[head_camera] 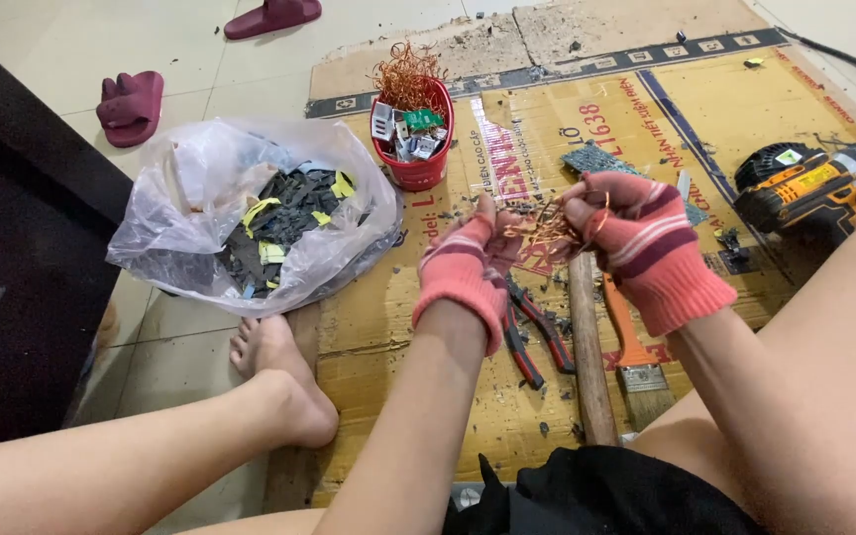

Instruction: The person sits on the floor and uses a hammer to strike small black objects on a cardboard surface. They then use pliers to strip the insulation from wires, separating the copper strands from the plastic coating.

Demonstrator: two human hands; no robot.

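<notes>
The person is sitting on the floor with both gloved hands raised over a sheet of cardboard (745,99); the left hand (468,267) and the right hand (636,243) are each closing their fingers on 1 tangle of thin copper wire (547,228), which is stretching between them just above the cardboard, held up so the strands are hanging free of the debris below. Under the hands, red-handled pliers (532,332), a wooden handle (587,347) and an orange-handled scraper (626,342) are lying close by, within reach. A red bucket (418,168) is standing beyond the hands, holding more copper wire piled at its top and what may be small white and green parts, though these are too small to be sure; a clear plastic bag (250,213) to the left is sagging open with dark grey and yellow scraps inside; a cordless drill (804,183) is resting at the right.
</notes>
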